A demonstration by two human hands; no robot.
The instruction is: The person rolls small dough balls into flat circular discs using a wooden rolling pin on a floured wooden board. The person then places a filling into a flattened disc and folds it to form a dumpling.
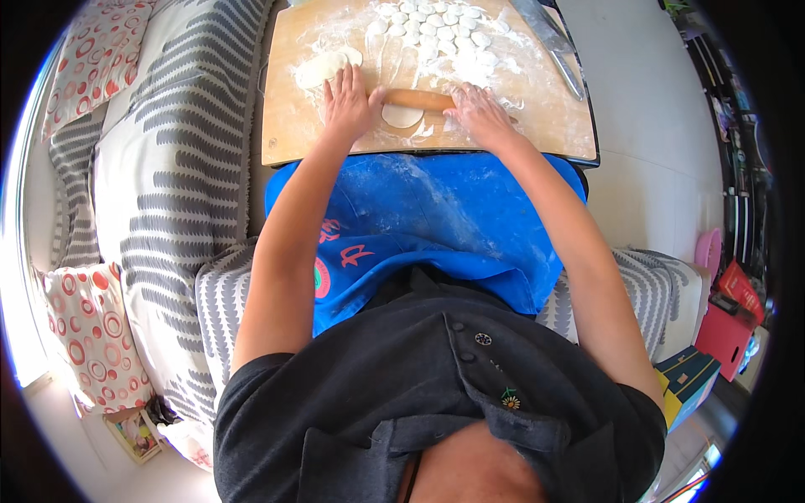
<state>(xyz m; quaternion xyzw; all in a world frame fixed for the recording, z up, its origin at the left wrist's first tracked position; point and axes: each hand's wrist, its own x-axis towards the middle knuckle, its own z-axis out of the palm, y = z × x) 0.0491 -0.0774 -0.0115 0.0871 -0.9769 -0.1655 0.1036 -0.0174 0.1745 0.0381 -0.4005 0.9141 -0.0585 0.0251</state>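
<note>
A wooden rolling pin (pixel 416 99) lies across the floured wooden board (pixel 295 135), over the upper edge of a round dough wrapper (pixel 402 116). My right hand (pixel 481 114) rests on the pin's right part, fingers bent over it. At its left end is my left hand (pixel 351 104), palm down, its thumb by the pin and its fingertips close to rolled dough wrappers (pixel 322 69) that overlap at the board's left. Many small pieces of floured dough (pixel 436 22) sit in a cluster at the top middle.
A metal cleaver or wide blade (pixel 547 38) lies along the board's right side. A blue apron (pixel 427 195) covers my lap, dusted with flour. The sofa with a grey and white cover (pixel 188 157) stands left of the board. Boxes (pixel 688 383) stand at the lower right.
</note>
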